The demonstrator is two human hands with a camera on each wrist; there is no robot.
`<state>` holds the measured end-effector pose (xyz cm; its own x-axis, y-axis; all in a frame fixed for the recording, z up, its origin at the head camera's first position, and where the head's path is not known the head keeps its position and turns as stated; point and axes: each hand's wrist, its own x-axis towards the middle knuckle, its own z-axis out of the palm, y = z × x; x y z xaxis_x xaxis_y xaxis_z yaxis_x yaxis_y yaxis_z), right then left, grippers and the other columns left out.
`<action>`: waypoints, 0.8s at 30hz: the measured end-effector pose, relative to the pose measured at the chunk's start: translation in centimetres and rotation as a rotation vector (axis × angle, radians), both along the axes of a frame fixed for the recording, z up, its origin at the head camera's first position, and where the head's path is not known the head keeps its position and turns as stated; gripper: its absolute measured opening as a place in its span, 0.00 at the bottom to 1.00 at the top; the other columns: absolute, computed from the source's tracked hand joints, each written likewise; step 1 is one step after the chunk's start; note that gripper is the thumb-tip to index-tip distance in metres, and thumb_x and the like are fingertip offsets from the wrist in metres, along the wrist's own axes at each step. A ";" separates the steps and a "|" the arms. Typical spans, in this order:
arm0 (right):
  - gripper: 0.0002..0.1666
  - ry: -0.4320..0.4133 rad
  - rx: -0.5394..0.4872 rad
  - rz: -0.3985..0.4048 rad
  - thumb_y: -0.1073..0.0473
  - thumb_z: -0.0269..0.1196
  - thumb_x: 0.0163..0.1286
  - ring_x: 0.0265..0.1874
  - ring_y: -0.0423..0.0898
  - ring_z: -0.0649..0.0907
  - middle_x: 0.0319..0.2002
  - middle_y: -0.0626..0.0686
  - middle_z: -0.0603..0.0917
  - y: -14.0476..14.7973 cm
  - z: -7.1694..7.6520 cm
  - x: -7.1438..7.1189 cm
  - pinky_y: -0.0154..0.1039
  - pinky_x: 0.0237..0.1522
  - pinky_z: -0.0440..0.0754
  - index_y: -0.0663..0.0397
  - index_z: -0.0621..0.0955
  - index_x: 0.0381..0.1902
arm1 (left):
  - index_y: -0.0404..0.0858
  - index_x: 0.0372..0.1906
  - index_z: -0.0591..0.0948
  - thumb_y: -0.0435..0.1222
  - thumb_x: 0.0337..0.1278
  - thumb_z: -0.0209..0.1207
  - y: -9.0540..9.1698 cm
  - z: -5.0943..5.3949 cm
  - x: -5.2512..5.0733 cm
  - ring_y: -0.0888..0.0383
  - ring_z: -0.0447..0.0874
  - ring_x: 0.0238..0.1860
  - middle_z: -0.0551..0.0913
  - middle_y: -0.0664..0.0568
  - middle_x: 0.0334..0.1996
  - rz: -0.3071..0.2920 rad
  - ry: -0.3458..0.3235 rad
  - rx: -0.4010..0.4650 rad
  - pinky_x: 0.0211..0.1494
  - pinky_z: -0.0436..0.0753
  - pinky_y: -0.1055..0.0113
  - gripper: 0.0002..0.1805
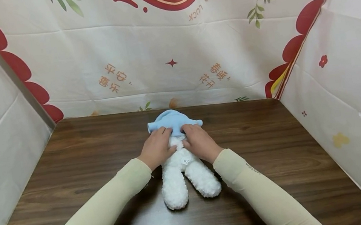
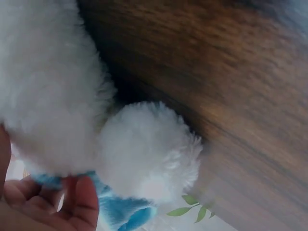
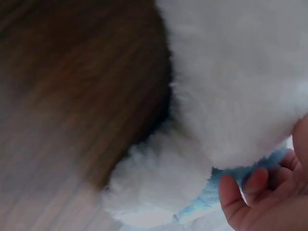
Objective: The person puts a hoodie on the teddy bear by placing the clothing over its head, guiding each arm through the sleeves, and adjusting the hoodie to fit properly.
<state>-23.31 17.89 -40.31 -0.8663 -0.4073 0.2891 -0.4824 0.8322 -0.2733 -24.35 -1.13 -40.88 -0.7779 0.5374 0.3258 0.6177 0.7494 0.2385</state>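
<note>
A fluffy white plush toy is topped at twelve o'clock by light-blue cloth, gripped by left hand and right hand.

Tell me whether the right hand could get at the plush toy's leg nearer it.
Probably yes: the leg lies on the table close to the right cuff, mostly uncovered. The right hand would likely have to leave the blue garment first.
</note>
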 end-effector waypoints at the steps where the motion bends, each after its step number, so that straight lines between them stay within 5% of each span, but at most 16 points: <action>1: 0.10 0.010 0.003 -0.004 0.65 0.60 0.71 0.39 0.52 0.77 0.42 0.56 0.81 0.0 -0.2 0.0 0.45 0.46 0.76 0.63 0.78 0.48 | 0.31 0.58 0.76 0.42 0.61 0.67 0.0 -0.1 0.1 0.45 0.77 0.47 0.79 0.42 0.47 0.002 0.016 0.001 0.52 0.78 0.55 0.26; 6: 0.05 0.067 0.035 -0.020 0.63 0.64 0.71 0.27 0.47 0.70 0.31 0.49 0.77 0.0 -0.9 0.3 0.41 0.33 0.71 0.55 0.77 0.37 | 0.37 0.41 0.77 0.41 0.64 0.65 0.0 -0.7 0.6 0.49 0.71 0.35 0.77 0.49 0.33 -0.006 0.091 0.005 0.38 0.76 0.58 0.12; 9: 0.05 0.072 0.051 0.002 0.60 0.61 0.73 0.31 0.48 0.73 0.35 0.51 0.80 0.5 -0.9 0.6 0.42 0.37 0.74 0.56 0.79 0.41 | 0.37 0.42 0.78 0.43 0.68 0.61 -0.6 -0.4 0.6 0.49 0.73 0.38 0.78 0.48 0.35 -0.048 0.083 0.003 0.42 0.76 0.57 0.12; 14: 0.28 -0.095 0.098 0.087 0.49 0.58 0.73 0.53 0.52 0.77 0.55 0.56 0.79 2.2 0.4 1.3 0.48 0.56 0.75 0.60 0.75 0.65 | 0.34 0.65 0.74 0.45 0.68 0.58 -2.7 0.8 0.7 0.48 0.73 0.54 0.75 0.44 0.55 -0.179 -0.137 -0.032 0.58 0.74 0.55 0.27; 17: 0.37 -0.184 0.131 0.122 0.46 0.63 0.70 0.59 0.53 0.74 0.60 0.58 0.75 2.8 1.4 1.4 0.49 0.60 0.73 0.60 0.70 0.70 | 0.33 0.71 0.68 0.43 0.64 0.62 -3.5 1.5 0.7 0.48 0.73 0.55 0.72 0.43 0.59 -0.233 -0.228 -0.056 0.58 0.74 0.55 0.34; 20: 0.37 -0.164 0.156 0.150 0.48 0.66 0.67 0.57 0.53 0.75 0.58 0.58 0.76 2.7 1.7 1.2 0.49 0.58 0.73 0.61 0.71 0.68 | 0.32 0.69 0.70 0.42 0.61 0.66 -3.4 1.6 0.7 0.47 0.74 0.54 0.73 0.42 0.56 -0.241 -0.202 -0.057 0.56 0.75 0.54 0.35; 24: 0.24 -0.082 0.123 0.160 0.54 0.68 0.65 0.44 0.48 0.77 0.46 0.52 0.79 2.1 1.0 1.0 0.44 0.48 0.75 0.58 0.77 0.56 | 0.33 0.60 0.75 0.40 0.59 0.68 -2.7 0.5 0.8 0.49 0.75 0.51 0.77 0.45 0.49 -0.190 -0.101 -0.036 0.54 0.76 0.56 0.28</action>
<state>-22.30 20.03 -39.33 -0.8063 -0.5695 0.1599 -0.5915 0.7763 -0.2179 -23.58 -3.87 -40.33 -0.6891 0.6873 0.2296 0.7230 0.6307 0.2818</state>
